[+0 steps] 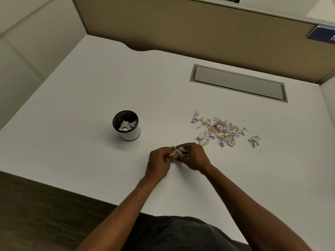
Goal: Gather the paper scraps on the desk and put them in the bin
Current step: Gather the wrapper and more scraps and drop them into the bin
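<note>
White desk (90, 84), tan partition (181, 29) behind — left hand (159, 163) and right hand (194, 157) pinching gathered scraps (179, 152); bin (129, 128) nearby.

Matt bench, crumpled paper, mesh bin

The bench (90, 84) has a smooth, matt white top, like laminate, with a flat grey cable hatch (238, 83) of dull plastic or metal set into it. The paper scraps (220, 131) are thin, crumpled and torn paper, pale lilac and buff, matt throughout. The bin (128, 126) is black mesh inside at its rim, with a smooth white outer wall that takes a slight sheen; more crumpled paper lies inside it. The partition panel (181, 29) behind looks like tan woven cloth, matt. The floor (45, 214) looks like dark, rough carpet. The person's dark garment (174, 234) is a cloth patterned with fine pale dots.
</note>
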The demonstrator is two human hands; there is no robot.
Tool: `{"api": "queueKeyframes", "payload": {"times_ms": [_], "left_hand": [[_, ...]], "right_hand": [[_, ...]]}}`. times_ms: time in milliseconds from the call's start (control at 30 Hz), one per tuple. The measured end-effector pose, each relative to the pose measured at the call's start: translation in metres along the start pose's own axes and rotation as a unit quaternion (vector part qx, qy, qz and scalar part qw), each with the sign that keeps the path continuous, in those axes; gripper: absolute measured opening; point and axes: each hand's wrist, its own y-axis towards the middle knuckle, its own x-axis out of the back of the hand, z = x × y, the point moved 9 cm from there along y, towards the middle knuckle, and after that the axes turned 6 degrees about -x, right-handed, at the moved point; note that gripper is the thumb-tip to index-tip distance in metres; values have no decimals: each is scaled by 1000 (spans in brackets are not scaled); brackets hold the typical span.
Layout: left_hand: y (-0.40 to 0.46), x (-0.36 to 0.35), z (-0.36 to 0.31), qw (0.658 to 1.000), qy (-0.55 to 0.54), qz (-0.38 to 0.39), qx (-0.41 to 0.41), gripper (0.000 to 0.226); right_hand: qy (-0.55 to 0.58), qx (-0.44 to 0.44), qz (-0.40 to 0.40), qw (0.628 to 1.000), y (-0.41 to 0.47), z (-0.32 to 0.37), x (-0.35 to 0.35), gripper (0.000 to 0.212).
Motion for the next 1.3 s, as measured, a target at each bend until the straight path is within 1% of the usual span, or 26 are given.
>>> {"api": "queueKeyframes", "payload": {"times_ms": [100, 200, 267, 367, 500, 567, 700, 867, 933, 1033, 1133, 1200, 1300], "left_hand": [[-3, 9, 7, 999, -25, -22, 42, 34], [-3, 24, 10, 995, -53, -51, 72, 33], [-1, 38, 8, 992, -62, -73, 77, 33], [5, 63, 0, 989, -71, -109, 70, 32], [18, 101, -16, 984, -80, -157, 34, 31], [24, 122, -22, 980, -90, -176, 22, 30], [31, 162, -24, 978, -46, -202, 10, 28], [37, 194, -2, 980, 12, -194, 48, 30], [42, 201, 5, 981, 35, -184, 58, 31], [48, 205, 14, 983, 76, -154, 69, 29], [53, 201, 15, 982, 136, -113, 58, 21], [54, 201, 13, 980, 160, -106, 54, 22], [54, 200, 10, 977, 174, -110, 57, 27]], "right_hand": [[65, -19, 37, 997, 3, 3, -6, 31], [134, -18, 66, 989, 6, 14, -7, 21], [188, 0, 89, 978, 9, 29, -5, 14], [244, 38, 108, 963, 16, 58, 1, 12], [296, 78, 125, 944, 25, 103, 11, 21], [304, 94, 130, 939, 31, 125, 14, 21], [280, 108, 136, 944, 48, 162, 10, 22], [199, 92, 137, 966, 68, 193, -14, 23], [153, 78, 126, 977, 76, 200, -23, 23], [36, 79, 86, 993, 83, 210, -31, 26], [-56, 118, 68, 989, 83, 220, -37, 29], [-80, 139, 57, 985, 81, 227, -38, 33], [-94, 161, 34, 982, 78, 237, -34, 48]]}}
